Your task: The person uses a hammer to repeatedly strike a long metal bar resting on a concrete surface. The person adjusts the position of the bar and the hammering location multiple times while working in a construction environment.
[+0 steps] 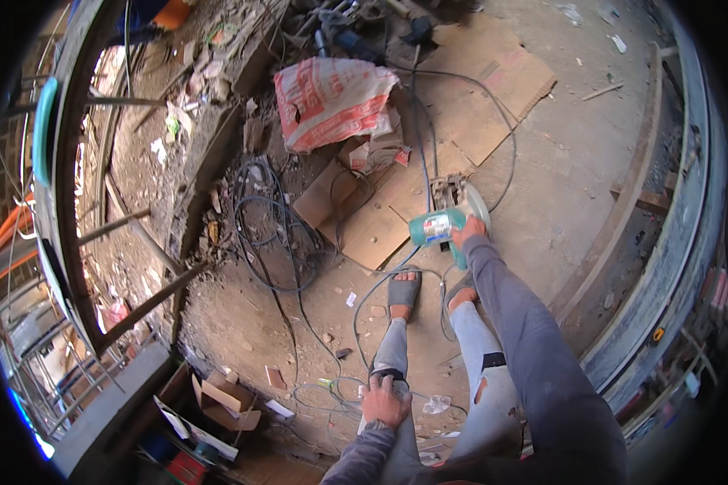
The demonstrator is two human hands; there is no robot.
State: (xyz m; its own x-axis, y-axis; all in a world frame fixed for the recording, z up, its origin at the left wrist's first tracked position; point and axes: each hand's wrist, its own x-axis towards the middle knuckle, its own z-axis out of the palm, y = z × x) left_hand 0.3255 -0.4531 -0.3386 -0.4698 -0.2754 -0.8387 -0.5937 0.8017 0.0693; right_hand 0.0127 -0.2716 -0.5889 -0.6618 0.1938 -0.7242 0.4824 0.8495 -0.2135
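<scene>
My right hand [471,233] is closed round the handle of a teal chop saw [438,227], which stands on the ground ahead of my feet. A round grey guard curves beside its motor body, and its metal base [449,190] shows just beyond. What the blade touches is hidden. My left hand [385,404] lies on my left leg near the knee, fingers stretched out and holding nothing. A flattened cardboard sheet [380,230] lies on the ground to the left of the saw.
Black cables [277,242] lie coiled at the left, and one runs past my feet. Farther off are a red-and-white sack [336,101] and more cardboard [493,85]. A long metal beam [651,299] borders the right. An open carton [225,400] stands at lower left.
</scene>
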